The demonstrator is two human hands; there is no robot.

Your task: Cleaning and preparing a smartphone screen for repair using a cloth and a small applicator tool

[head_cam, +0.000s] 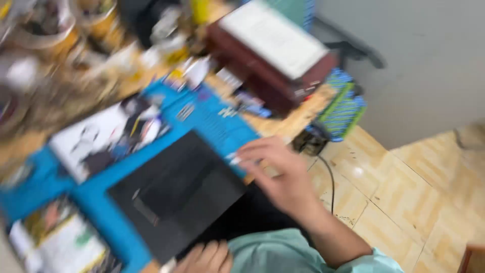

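Right hand (280,174), fingers spread, presses the edge of the blue mat (212,121) on the counter (298,119); left hand (204,258) curled at its near edge, steadying. Frame blurred.

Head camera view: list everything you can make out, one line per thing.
black panel: one, black, flat on the blue mat at the table's near edge
blue mat: one, blue, covering the table's middle
boxy device: one, dark red with a pale top, far right of the table
jars: several, blurred, far left
cable: one, black, hanging off the table's right edge
floor: light wood tiles, right
right hand: open, fingertips at the panel's right corner
left hand: bottom edge, grip unclear
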